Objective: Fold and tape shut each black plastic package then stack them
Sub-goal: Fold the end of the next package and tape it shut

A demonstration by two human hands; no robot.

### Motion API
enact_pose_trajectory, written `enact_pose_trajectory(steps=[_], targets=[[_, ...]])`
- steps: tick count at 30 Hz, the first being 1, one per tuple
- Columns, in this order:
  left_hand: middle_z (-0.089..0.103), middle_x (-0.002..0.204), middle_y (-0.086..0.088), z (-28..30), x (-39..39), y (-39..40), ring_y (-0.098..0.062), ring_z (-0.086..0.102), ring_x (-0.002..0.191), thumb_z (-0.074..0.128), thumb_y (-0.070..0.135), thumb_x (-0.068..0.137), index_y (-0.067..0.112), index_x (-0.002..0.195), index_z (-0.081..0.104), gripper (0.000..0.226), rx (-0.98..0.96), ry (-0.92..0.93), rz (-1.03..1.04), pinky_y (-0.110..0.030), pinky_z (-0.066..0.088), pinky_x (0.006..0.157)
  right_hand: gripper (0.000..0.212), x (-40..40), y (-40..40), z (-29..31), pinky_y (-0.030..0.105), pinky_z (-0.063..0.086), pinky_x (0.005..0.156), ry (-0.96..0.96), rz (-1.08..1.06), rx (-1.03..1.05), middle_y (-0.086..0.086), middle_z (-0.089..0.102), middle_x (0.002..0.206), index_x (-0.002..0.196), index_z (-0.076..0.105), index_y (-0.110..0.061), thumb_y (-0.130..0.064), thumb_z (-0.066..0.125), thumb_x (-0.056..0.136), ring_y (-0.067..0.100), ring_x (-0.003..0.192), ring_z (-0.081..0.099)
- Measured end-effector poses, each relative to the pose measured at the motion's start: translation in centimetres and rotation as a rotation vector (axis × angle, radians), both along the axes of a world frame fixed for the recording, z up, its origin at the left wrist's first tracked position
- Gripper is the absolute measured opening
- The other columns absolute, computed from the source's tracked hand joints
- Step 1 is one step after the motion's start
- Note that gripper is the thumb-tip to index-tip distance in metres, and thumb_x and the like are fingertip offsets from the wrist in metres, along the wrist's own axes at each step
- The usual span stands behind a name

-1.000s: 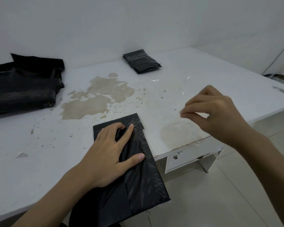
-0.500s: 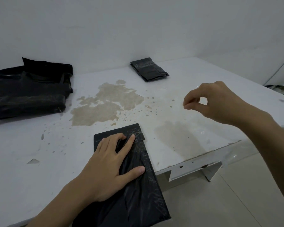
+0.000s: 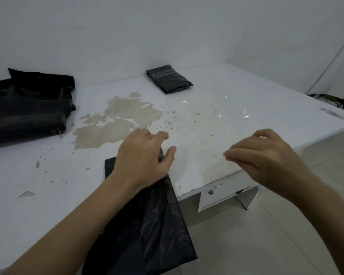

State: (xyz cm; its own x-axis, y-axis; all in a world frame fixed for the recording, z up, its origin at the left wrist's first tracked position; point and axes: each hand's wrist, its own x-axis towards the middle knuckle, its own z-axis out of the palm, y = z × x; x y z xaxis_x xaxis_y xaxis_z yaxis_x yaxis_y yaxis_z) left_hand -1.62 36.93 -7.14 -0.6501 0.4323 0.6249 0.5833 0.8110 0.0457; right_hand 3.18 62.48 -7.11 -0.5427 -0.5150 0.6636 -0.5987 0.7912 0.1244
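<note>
So the black plastic package (image 3: 147,221) being worked on sits at the near edge of the white table (image 3: 216,92), and a good chunk of it hangs off the edge toward the floor. The left hand (image 3: 143,159) rests on top of its far end with the fingers loosely bent, thumb out to the side, basically pinning the fold down. The right hand (image 3: 266,157) is up off the table to the right, well apart from the package, fingertips pinched together. It looks like it's holding a strip of clear tape, since there are faint glints on the table beyond it, but honestly I can't make out the tape itself. The two hands are apart, not touching. The film looks thin, soft and crinkly, probably light and a bit slick, so I'd guess the fold wants to spring back the second the pressure comes off. I'd keep the flat of the left hand right over the folded flap and bring the tape in across the seam just beside the fingers. The overhanging part might drag the thing off the table if nobody holds it. A finished folded package (image 3: 168,80) sits at the far side, and a pile of black bags (image 3: 28,108) is off to the left.
</note>
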Motion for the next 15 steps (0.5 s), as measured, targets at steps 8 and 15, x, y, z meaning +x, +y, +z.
enact_pose_trajectory(steps=[8,15], targets=[[0.072,0.091,-0.002,-1.4,-1.5,6.7,-0.017,0.062,0.095,0.074,0.035,0.077,0.011,0.099,0.073,0.033,0.052,0.213,-0.582,-0.034,0.045,0.081,0.017,0.4,-0.4,-2.5,0.035,0.037,0.075,0.165,-0.070,-0.043,0.007,0.073,0.082,0.082,0.073,-0.006,-0.014,0.059,0.087,0.022,0.071,0.069],[0.072,0.072,0.004,-2.7,-0.6,7.5,-0.018,0.069,0.086,0.072,0.021,0.083,0.013,0.079,0.076,0.010,0.060,0.336,-0.660,-0.036,0.045,0.083,0.031,0.9,0.4,-4.6,0.036,0.046,0.080,0.115,-0.047,-0.329,0.015,0.070,0.098,0.097,0.052,-0.012,-0.027,0.070,0.076,0.019,0.097,0.058]])
